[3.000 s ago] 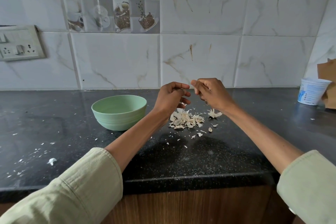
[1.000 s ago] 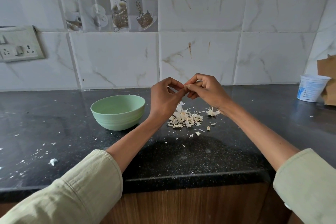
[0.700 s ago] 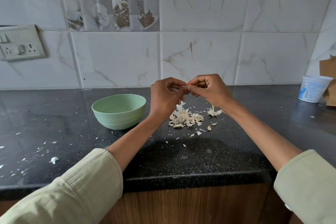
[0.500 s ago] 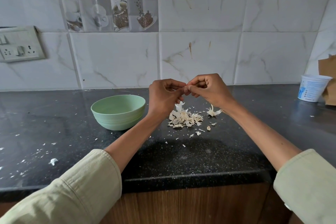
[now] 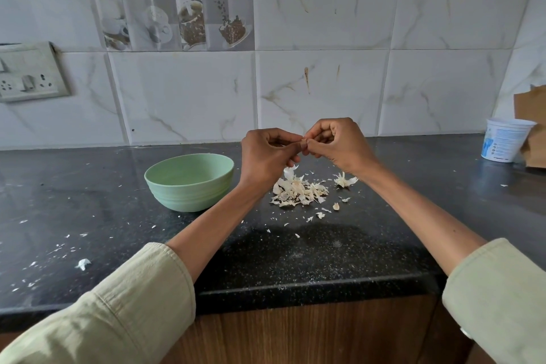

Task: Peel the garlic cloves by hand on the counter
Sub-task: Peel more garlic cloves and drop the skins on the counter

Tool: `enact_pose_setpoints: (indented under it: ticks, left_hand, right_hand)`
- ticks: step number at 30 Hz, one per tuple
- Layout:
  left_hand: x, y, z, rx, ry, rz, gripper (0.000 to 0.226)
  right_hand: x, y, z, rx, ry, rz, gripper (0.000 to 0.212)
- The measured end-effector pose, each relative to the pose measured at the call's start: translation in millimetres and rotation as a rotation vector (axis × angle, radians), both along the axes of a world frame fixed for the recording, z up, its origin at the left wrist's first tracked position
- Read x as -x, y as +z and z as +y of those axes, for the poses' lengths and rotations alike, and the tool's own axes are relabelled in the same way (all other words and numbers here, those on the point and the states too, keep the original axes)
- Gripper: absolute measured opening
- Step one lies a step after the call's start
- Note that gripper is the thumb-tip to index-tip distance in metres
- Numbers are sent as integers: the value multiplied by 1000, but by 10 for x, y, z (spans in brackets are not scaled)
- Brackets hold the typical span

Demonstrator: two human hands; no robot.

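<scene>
Two hands meeting fingertip to fingertip above the black speckled stone surface (image 5: 295, 260), raised clear of it. Left hand (image 5: 264, 156) curling its fingers inward, thumb and forefinger pinching something small at the meeting point; right hand (image 5: 336, 143) likewise curled, pinching the same spot from the other side. Garlic clove (image 5: 304, 144) sitting there between the fingertips, almost wholly hidden, so shape and how much skin is left impossible to tell. Lying directly beneath the hands, a loose pile of papery peels (image 5: 298, 190), pale cream, thin and curling, with a separate star-shaped husk (image 5: 344, 180) just to its right and tiny flakes scattering outward over the stone. Standing to the left of the pile, near the left wrist, a round pale-green bowl (image 5: 189, 182) with smooth matte walls and faint ridges low on the outside. Standing far right against the glossy marbled wall tiles (image 5: 325, 91), a white plastic tub (image 5: 503, 139), tapered, touching a piece of brown cardboard (image 5: 531, 115). Showing at the bottom corners, soft pale-green fabric sleeves (image 5: 133, 304), pushed up the forearms.
</scene>
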State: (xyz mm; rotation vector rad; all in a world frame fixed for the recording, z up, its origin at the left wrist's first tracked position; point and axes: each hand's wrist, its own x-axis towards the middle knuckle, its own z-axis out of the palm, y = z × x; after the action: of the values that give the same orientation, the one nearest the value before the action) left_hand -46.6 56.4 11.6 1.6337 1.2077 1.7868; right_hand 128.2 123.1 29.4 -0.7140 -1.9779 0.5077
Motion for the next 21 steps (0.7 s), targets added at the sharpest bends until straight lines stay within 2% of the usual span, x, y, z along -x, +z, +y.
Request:
enact_pose_setpoints:
  ticks: [6, 10, 21]
  left_hand:
    - [46, -9, 37, 23, -54, -77, 16]
    - [56, -29, 69, 42, -34, -112, 13]
    - [59, -80, 111, 56, -32, -94, 13]
  right_hand:
    - [22, 2, 10, 66, 7, 20, 4]
    - [-7, 11, 21, 63, 29, -18, 9]
    - [1, -32, 39, 66, 7, -31, 7]
